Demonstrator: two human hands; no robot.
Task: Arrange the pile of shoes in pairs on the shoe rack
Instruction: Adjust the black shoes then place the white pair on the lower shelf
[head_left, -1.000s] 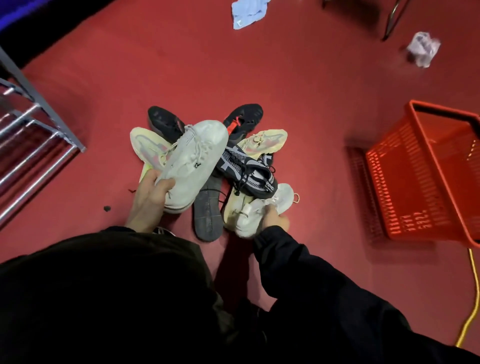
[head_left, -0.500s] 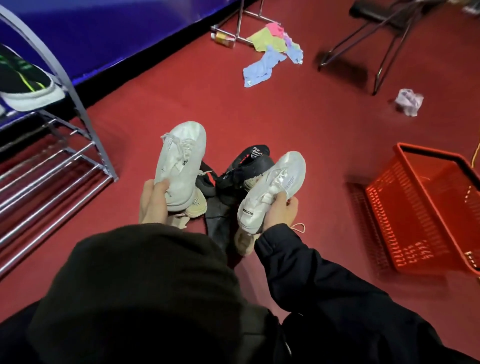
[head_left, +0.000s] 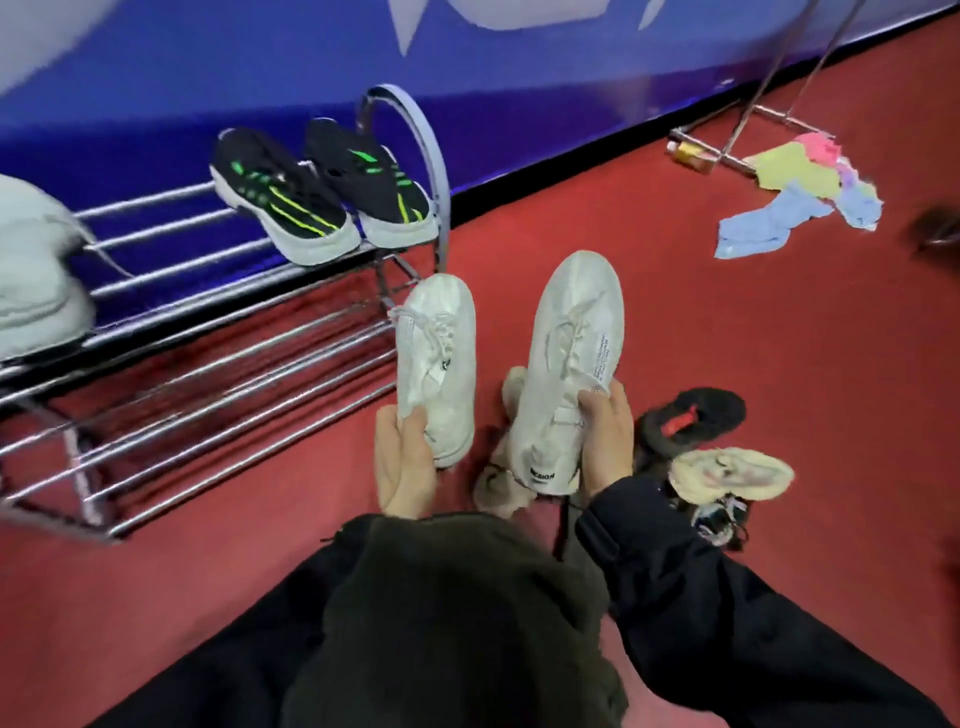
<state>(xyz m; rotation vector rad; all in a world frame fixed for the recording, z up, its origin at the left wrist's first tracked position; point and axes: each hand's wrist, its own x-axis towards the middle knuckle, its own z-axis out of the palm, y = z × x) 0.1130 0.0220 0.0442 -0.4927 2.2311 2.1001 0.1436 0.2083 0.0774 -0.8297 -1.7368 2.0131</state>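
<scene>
My left hand (head_left: 402, 462) grips the heel of a white sneaker (head_left: 439, 353), toe pointing away from me. My right hand (head_left: 605, 436) holds the matching white sneaker (head_left: 571, 358) the same way. Both shoes hang above the red floor, just right of the chrome shoe rack (head_left: 208, 374). A pair of black sneakers with green stripes (head_left: 322, 192) sits on the rack's top tier at its right end. The rest of the pile lies at my right: a black shoe with a red tag (head_left: 691, 421) and a cream shoe (head_left: 732, 473).
A pale grey object (head_left: 31, 270) rests on the rack's left end. A blue wall panel (head_left: 467, 78) runs behind the rack. Coloured cloths (head_left: 795, 197) lie by a metal stand (head_left: 737, 150) at the back right. Red carpet (head_left: 727, 322) covers the floor.
Both hands lifted the white sneakers out of the pile and carried them left toward the rack. My view swung left, bringing the rack's top tier into sight and losing the red basket.
</scene>
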